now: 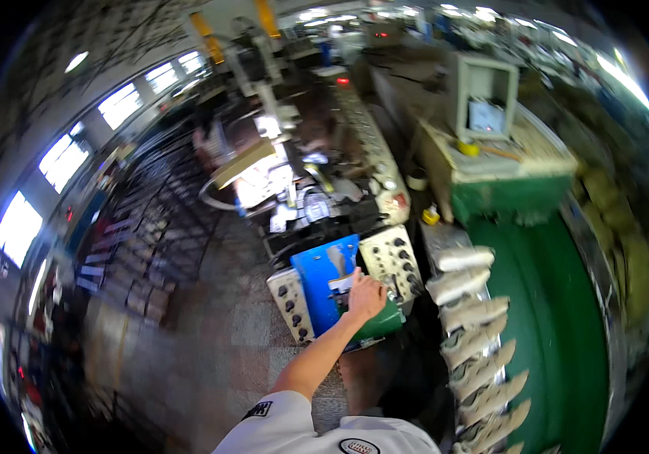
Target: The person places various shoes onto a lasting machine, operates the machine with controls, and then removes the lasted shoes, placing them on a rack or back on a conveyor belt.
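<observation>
Head view, left hand (368, 296) at blue panel (315, 274)

- Windows (64, 163): bright row along the wall to your left.
- Dark metal racks (161, 212): on your left; details blurred.
- Workbench (540, 155): ahead of you, to the right; worn top, green front.
- Cabinet frame (461, 98): pale, open-fronted, upright on the bench.
- Yellow roll (467, 148): on the bench, just beside the frame's base.
- Green belt (547, 303): at your right, below the bench.
- Strip lamp (624, 79): lit, overhead, far right.
</observation>
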Tool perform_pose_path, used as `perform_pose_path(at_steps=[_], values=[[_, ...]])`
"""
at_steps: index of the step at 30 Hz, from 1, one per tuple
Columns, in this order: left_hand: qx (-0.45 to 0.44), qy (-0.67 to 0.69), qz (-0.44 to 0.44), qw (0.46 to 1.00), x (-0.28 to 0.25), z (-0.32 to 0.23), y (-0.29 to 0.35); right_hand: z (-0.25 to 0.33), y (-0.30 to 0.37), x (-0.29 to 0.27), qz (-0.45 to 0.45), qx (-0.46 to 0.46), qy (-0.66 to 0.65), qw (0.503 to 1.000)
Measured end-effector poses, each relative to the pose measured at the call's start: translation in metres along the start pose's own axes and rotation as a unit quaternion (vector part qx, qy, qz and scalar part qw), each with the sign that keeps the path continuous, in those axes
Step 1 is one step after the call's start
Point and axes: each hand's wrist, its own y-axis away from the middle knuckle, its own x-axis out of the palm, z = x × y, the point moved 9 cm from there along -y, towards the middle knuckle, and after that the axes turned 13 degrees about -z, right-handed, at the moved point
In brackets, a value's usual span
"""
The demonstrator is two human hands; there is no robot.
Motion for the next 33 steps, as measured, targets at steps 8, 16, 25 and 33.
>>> perform_pose_path(at_steps=[8, 16, 25, 33], values=[[-0.218, 0.168, -0.139, 0.951, -0.059, -0.004, 0.178, 0.145, -0.027, 0.013, 0.193, 0.049, -0.145, 0.969], [-0.409, 0.054, 0.430, 0.803, 0.027, 0.018, 0.616, 0.125, -0.020, 0.097, 0.306, -0.042, -0.157, 0.938], [-0.558, 0.175, 0.360, 0.727, 0.008, -0.014, 0.707, 0.175, 0.071, 0.134, 0.389, -0.098, -0.022, 0.916], [-0.554, 0.226, 0.241, 0.764, 0.038, 0.077, 0.775, 0.246, 0.206, 0.218, 0.467, -0.228, 0.063, 0.852]])
